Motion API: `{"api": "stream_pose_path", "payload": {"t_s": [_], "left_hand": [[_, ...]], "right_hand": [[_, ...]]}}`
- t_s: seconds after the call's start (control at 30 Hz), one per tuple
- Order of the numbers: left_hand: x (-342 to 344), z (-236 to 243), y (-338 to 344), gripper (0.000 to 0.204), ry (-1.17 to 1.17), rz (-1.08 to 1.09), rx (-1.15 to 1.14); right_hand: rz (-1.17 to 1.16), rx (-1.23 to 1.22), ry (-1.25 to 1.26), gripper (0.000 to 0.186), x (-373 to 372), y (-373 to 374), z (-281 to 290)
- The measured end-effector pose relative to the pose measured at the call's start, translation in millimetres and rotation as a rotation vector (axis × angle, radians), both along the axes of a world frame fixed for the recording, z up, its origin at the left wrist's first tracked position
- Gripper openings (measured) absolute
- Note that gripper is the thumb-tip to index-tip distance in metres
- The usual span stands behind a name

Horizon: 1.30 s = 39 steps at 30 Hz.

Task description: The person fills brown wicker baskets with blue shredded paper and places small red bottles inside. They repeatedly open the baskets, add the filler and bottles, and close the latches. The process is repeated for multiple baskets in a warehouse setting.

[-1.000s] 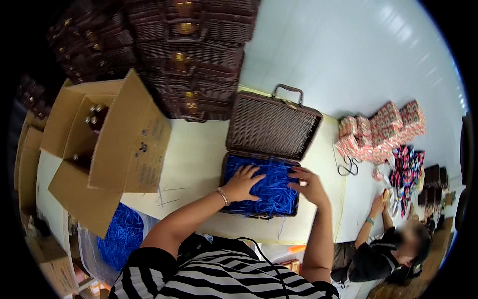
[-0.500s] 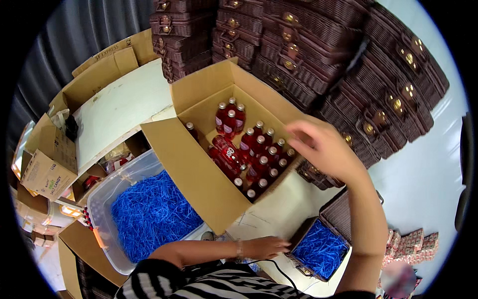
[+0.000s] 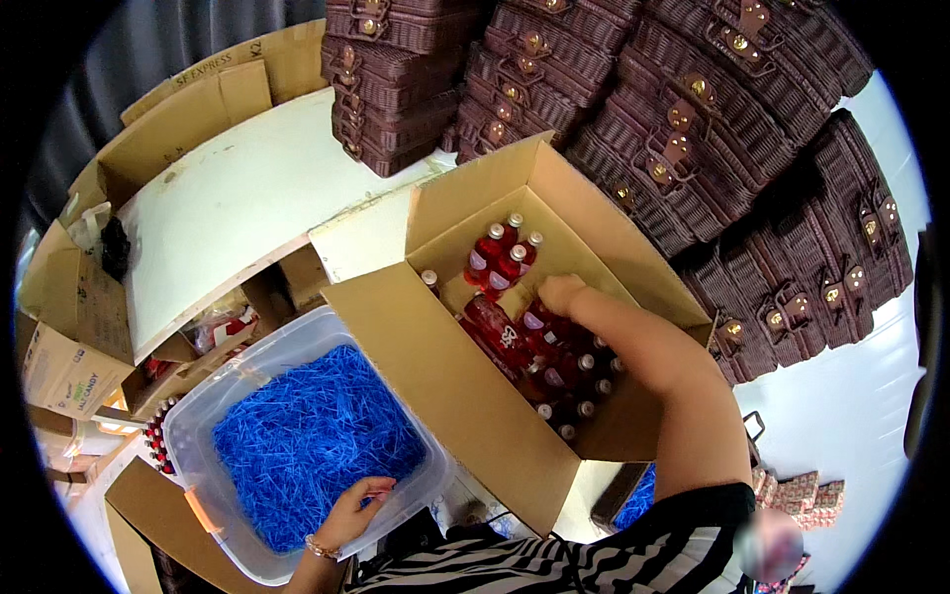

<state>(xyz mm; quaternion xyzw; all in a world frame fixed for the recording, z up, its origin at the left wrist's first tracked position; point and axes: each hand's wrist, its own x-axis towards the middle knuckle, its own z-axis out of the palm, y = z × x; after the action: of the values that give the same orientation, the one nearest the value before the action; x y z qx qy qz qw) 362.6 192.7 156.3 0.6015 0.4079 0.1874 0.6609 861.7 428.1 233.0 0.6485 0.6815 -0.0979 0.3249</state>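
Where the right hand is now: lowered into the box, just right of centre, among the bottles; half a second ago it was held up by the box's edge, so bottles are now well within reach.
Right grip: can't tell, tbh; fingertips are hidden, so a bottle may or may not be pinched.
Left hand: taken off the basket and hung over the tub of blue shreds, bottom centre-left; fingers loosely curled, a bit apart, nothing seen held.
Bottles: red, mostly upright, some laid down, mid-frame.
Basket: left untouched, lower right, mostly blocked by box and arm, shreds showing inside.
Stacks: wicker cases piled, upper right.
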Motion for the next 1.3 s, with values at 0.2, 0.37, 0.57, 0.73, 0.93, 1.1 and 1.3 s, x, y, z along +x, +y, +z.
{"api": "stream_pose_path", "payload": {"t_s": [0.2,0.37,0.57,0.73,0.93,1.1,1.3], "left_hand": [[24,13,25,0.028,-0.035,-0.137,0.064],[84,21,37,0.030,-0.016,-0.478,0.224],[180,25,-3,0.034,-0.032,-0.882,0.284],[255,25,-51,0.032,-0.014,-1.004,0.053],[309,22,-93,0.030,0.065,-1.022,-0.014],[335,4,-117,0.030,0.117,-1.029,-0.039],[396,-40,-160,0.044,0.033,-0.955,0.176]], "right_hand": [[0.006,0.339,0.382,0.019,-29,-66,170],[-0.420,0.850,0.817,0.018,-17,-250,336],[-0.649,1.336,1.138,0.031,19,-449,359],[-1.065,1.371,0.840,0.039,71,-544,215],[-1.338,1.250,0.919,0.033,141,-583,-22],[-1.256,0.983,0.670,0.043,172,-564,-105],[-1.348,1.093,0.638,0.038,150,-548,-145]]}}
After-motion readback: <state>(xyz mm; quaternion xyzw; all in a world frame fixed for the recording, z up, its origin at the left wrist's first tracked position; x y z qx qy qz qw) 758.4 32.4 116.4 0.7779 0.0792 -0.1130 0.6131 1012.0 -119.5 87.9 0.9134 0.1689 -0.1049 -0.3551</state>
